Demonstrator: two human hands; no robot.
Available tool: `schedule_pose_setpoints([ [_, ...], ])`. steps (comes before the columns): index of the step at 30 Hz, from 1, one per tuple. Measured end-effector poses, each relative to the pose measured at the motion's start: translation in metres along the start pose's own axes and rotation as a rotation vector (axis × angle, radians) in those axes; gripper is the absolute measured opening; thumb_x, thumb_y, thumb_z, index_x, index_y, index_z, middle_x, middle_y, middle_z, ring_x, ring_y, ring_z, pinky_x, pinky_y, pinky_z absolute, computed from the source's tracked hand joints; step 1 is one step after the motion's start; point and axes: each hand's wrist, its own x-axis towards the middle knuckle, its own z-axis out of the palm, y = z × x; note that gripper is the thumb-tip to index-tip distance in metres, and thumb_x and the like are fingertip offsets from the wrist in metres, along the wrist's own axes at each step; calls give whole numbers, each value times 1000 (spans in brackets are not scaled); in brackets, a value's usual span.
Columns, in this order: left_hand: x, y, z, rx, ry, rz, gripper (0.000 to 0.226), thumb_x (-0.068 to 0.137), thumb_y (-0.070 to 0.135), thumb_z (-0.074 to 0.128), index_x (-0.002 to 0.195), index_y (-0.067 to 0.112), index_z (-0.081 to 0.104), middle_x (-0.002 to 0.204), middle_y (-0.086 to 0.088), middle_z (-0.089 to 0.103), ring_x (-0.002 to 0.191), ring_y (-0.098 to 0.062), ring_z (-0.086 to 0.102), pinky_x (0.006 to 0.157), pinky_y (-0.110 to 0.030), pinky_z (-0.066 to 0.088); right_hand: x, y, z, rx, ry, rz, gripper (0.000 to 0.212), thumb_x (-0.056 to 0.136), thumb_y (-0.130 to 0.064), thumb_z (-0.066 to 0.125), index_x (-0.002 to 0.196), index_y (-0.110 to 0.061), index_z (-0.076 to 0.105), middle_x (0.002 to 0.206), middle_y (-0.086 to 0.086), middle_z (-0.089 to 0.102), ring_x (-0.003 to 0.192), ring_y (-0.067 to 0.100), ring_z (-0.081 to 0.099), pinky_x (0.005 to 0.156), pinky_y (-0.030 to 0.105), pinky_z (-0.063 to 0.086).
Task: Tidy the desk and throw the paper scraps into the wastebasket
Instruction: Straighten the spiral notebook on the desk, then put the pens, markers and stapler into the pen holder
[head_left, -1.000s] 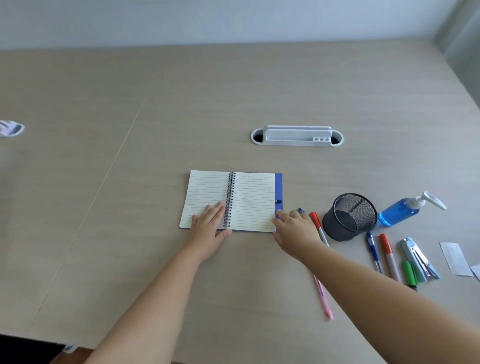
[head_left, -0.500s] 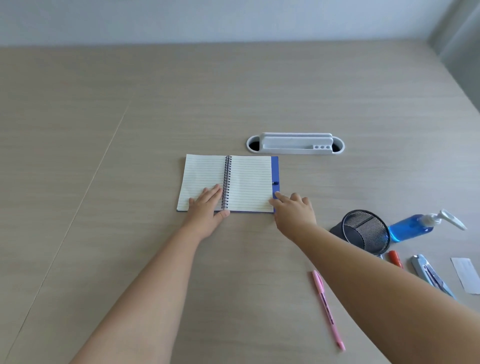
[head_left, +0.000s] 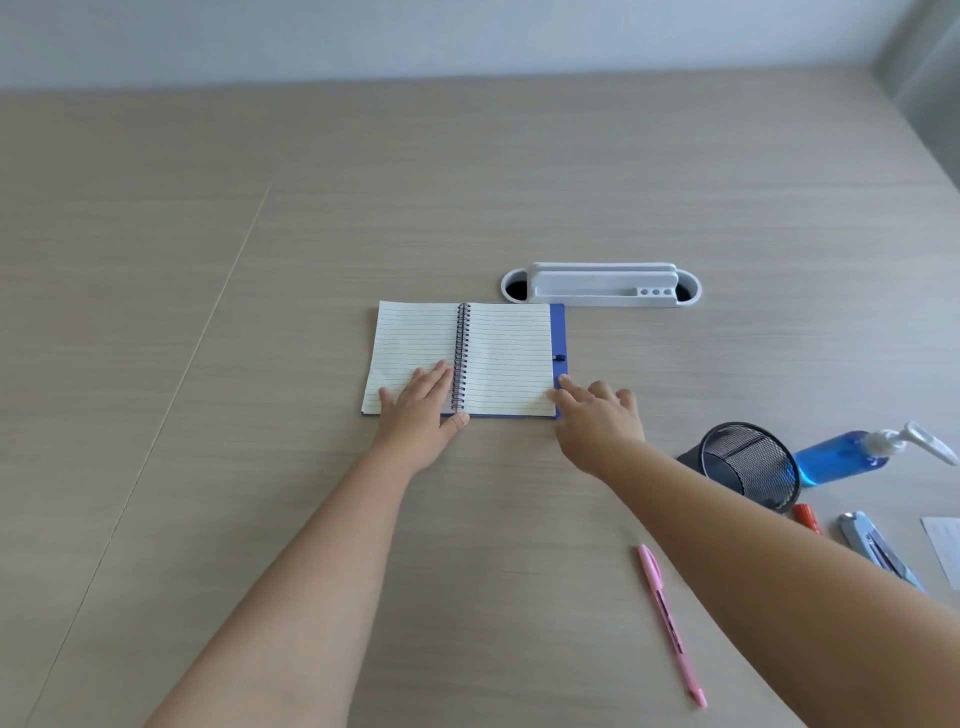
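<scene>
Staying flat on the notebook (head_left: 498, 358), both hands (head_left: 421, 410) slid it farther away.

My right forearm (head_left: 753, 525) covers most of the orange marker (head_left: 808, 517); I see only its cap end. It also hides the near end of the stapler (head_left: 878, 553). The paper scrap (head_left: 946, 545) is cut off by the right edge, as is the pump tip of the blue bottle (head_left: 847, 457). The print on the pink pen (head_left: 671, 623) is too small for me to read.

Desk (head_left: 260, 467) with notebook (head_left: 498, 358), pen (head_left: 670, 623)
</scene>
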Motion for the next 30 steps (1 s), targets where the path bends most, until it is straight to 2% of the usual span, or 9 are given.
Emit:
schedule_pose_setpoints([
  [3, -11, 13, -1, 58, 0, -25, 73, 98, 50, 35, 154, 19, -1, 162, 7, -6, 149, -18, -1, 115, -59, -1, -24, -4, -2, 99, 13, -5, 58, 96, -37, 39, 149, -30, 17, 162, -2, -2, 145, 26, 8, 117, 49, 11],
  [5, -26, 26, 3, 36, 53, 24, 72, 97, 47, 37, 153, 19, 3, 163, 5, -2, 149, -19, 3, 116, -56, 2, -53, -8, 1, 176, 71, -44, 57, 95, -39, 42, 147, -31, 20, 161, 0, 0, 145, 27, 8, 116, 47, 13],
  [8, -52, 50, 17, -10, 113, 163, 66, 95, 43, 45, 151, 20, 20, 160, 1, 19, 148, -24, 11, 117, -51, 11, -108, -6, 15, 260, 129, -60, 48, 91, -36, 50, 138, -33, 41, 156, 2, 21, 139, 31, 24, 110, 46, 23],
  [10, -66, 73, 28, -27, 104, 261, 61, 92, 39, 50, 148, 23, 30, 156, 1, 31, 147, -27, 15, 116, -48, 10, -143, 2, 29, 343, 143, -10, 38, 88, -31, 57, 126, -28, 56, 139, 4, 44, 124, 31, 43, 99, 39, 34],
  [12, -73, 99, 37, -48, 70, 329, 56, 91, 34, 54, 144, 26, 39, 151, 3, 38, 146, -28, 17, 116, -48, 8, -172, 12, 41, 391, 85, 37, 33, 87, -28, 59, 121, -26, 59, 122, 1, 53, 111, 27, 54, 89, 31, 41],
  [16, -68, 147, 46, -14, 31, 507, 47, 92, 25, 53, 138, 31, 48, 147, 4, 43, 145, -26, 20, 117, -48, 6, -203, 27, 55, 377, 7, 115, 42, 90, -27, 54, 131, -27, 48, 122, -2, 49, 108, 21, 55, 89, 29, 47],
  [22, -53, 177, 48, 179, -30, 556, 43, 96, 13, 44, 130, 38, 54, 150, 11, 38, 147, -22, 13, 117, -42, -4, -213, 32, 68, 314, -39, 207, 46, 96, -17, 46, 140, -28, 36, 108, 4, 48, 86, 26, 59, 64, 38, 50],
  [27, -55, 170, 49, 202, 33, 538, 41, 93, 9, 45, 128, 29, 54, 139, 4, 49, 138, -25, 31, 114, -40, 14, -216, 32, 65, 543, -66, 325, 58, 85, -5, 48, 135, -31, 34, 109, 4, 59, 89, 26, 61, 69, 39, 54],
  [30, -59, 165, 47, 219, 39, 520, 37, 91, 12, 50, 123, 28, 59, 127, -1, 52, 125, -28, 40, 100, -36, 28, -224, 41, 48, 734, -3, 373, 56, 83, -6, 52, 132, -31, 42, 103, -2, 62, 81, 17, 60, 59, 25, 48],
])
